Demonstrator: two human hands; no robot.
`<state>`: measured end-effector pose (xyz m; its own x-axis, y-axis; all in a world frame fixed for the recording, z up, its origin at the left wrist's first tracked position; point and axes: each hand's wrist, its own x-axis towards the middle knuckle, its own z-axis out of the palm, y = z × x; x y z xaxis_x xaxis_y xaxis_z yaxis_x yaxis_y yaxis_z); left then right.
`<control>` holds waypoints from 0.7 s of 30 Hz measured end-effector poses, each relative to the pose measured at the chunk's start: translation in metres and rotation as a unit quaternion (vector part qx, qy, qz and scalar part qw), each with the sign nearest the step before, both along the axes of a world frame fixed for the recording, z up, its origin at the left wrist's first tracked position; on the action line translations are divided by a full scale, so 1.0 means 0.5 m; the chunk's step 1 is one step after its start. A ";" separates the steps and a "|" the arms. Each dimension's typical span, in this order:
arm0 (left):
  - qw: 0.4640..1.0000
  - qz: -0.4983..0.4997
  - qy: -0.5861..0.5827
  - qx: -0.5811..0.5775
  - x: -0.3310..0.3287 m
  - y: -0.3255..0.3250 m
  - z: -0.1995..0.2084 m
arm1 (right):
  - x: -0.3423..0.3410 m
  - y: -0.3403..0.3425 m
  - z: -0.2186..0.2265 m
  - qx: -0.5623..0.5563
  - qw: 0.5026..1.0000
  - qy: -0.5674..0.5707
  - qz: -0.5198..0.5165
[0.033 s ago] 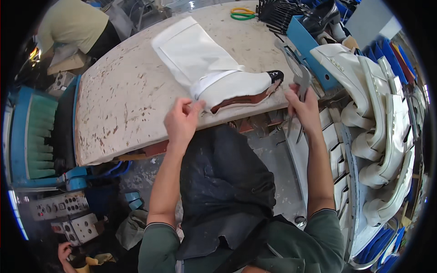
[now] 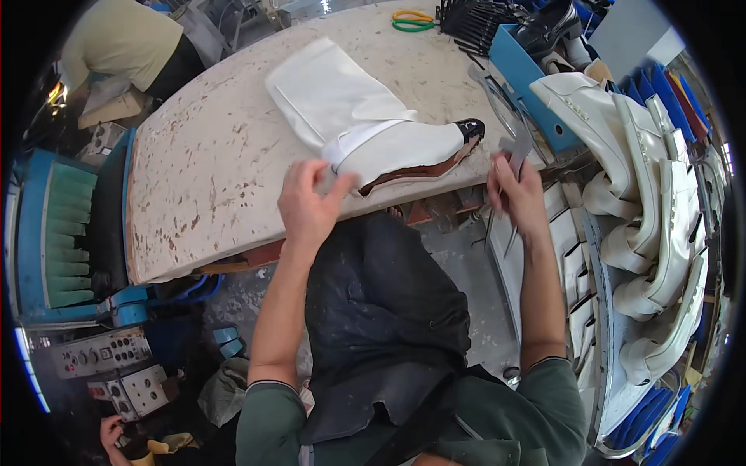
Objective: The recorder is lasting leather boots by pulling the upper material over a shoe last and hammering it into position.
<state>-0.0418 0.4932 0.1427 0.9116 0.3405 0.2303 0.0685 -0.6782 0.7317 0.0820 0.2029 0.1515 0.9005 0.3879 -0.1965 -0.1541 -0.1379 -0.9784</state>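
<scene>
Two bare hands are at the front edge of the worn table (image 2: 210, 171), and each is in a different state. Your left hand (image 2: 305, 203) is half opened, with thumb and fingers apart, just beside the heel of the white boot (image 2: 408, 149); whether the thumb touches the boot, I cannot tell. Your right hand (image 2: 519, 194) is closed around a grey metal tool (image 2: 519, 145), which looks like pliers, and its head is near the toe but apart from it. The boot lies on the table, toe to your right, shaft away from you, its brown underside (image 2: 420, 171) turned toward you. In my judgement, the left hand should hold the heel firmly, because a boot lying so may roll or slide. I would let the metal meet only the rough lower edge, never the smooth white surface, which probably marks easily. Farther to the right are a blue box (image 2: 522, 81) and a row of white boots (image 2: 649, 217), so please keep the right elbow close to your body.
</scene>
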 end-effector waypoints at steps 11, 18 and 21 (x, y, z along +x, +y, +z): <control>0.942 -0.196 -0.164 0.217 0.071 0.017 -0.048 | -0.123 0.131 -0.117 0.187 0.973 0.126 0.057; 0.943 -0.208 -0.182 0.187 0.067 0.015 -0.064 | -0.142 0.043 -0.060 0.061 0.986 0.111 0.108; 0.937 -0.230 -0.170 0.198 0.076 0.022 -0.066 | -0.157 0.062 -0.094 0.000 0.994 0.016 0.112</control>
